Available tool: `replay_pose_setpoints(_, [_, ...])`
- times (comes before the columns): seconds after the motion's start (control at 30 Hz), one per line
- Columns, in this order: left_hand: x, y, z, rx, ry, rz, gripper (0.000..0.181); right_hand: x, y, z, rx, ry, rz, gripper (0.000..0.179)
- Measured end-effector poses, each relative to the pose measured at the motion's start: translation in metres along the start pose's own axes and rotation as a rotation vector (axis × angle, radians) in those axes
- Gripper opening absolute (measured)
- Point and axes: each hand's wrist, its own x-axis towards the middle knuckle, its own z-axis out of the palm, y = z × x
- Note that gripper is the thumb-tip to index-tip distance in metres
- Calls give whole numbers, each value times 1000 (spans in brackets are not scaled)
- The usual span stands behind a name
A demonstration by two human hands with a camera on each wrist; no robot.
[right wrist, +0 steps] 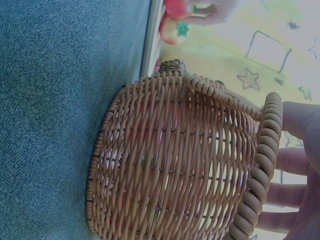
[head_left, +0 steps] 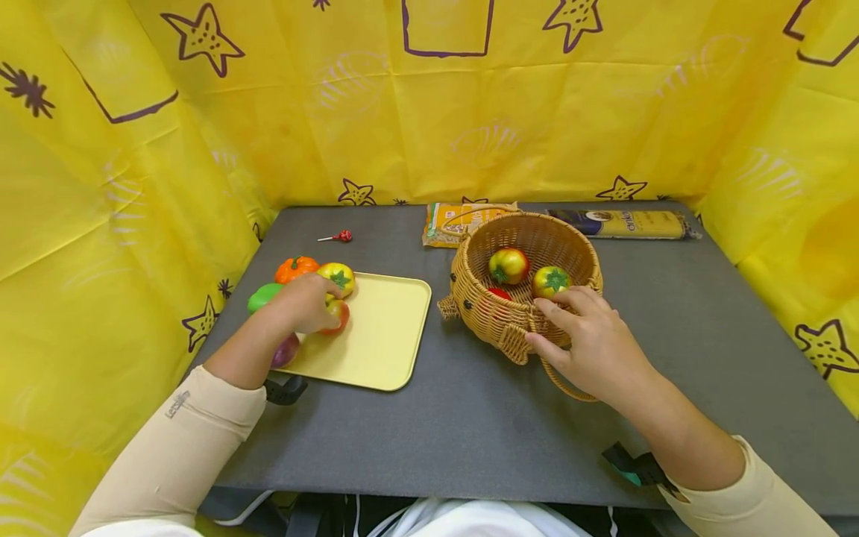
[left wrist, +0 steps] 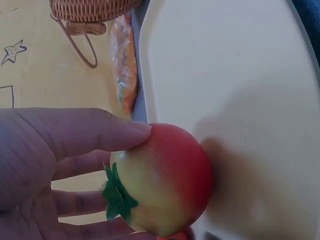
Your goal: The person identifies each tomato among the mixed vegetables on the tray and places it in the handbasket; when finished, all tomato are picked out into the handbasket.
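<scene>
Left grip [head_left: 309, 304] around a smooth, globular tomato [left wrist: 172, 182], right grip [head_left: 597, 347] slack-fingered at a rounded, coarsely woven wicker basket [head_left: 486, 319]

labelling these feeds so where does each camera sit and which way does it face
Head: worn on the head, facing forward and down over tray and wicker basket; left hand, right hand and forearms show.
Left wrist: worn there, facing the red-and-yellow fruit its hand holds; thumb and fingers enter from the left edge.
Right wrist: worn there, facing the basket's woven side; fingers show at right, the left hand at top.
Shared: head and left wrist show the held fruit.
</scene>
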Motion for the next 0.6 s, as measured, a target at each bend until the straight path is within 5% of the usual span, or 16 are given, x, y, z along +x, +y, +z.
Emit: replay_pose_setpoints(0.6, [4,37,-28,-71,45,68,44,0,-1,-2,-9,-25,8,48])
